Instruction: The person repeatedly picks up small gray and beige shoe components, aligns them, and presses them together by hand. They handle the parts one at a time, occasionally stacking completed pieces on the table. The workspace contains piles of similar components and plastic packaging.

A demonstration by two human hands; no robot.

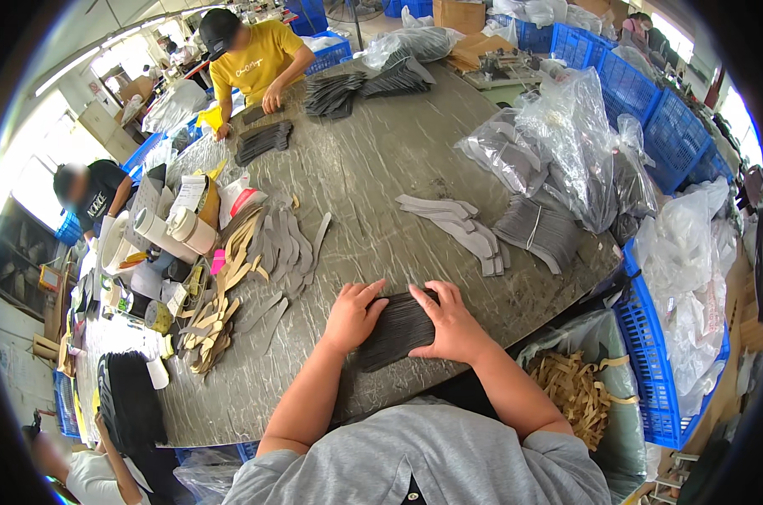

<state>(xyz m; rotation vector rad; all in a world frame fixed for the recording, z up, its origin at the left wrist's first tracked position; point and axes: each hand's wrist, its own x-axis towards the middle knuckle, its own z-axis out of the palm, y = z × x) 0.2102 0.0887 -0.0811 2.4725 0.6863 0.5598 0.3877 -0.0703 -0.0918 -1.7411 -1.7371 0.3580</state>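
A stack of thin dark strips (396, 333) lies on the worn table (356, 202) close in front of me. From its left side my left hand (353, 317) grips it, with thumb and fingers along the edge. My right hand (450, 324) holds the opposite side, its fingers bent over the far right corner. Beyond my right hand are loose grey curved pieces (457, 225) in an overlapping row and a tied bundle of grey pieces (537, 231). Left of my left hand, grey curved pieces (289, 244) lie near a pile of tan ones (209, 332).
Plastic bags of pieces (558, 151) cover the right side. A blue crate (651, 362) and a bag of tan scraps (575, 396) stand beside the table. Cups and containers (188, 229) crowd the left. Across the table, a person in yellow (259, 55) handles dark pieces (263, 141).
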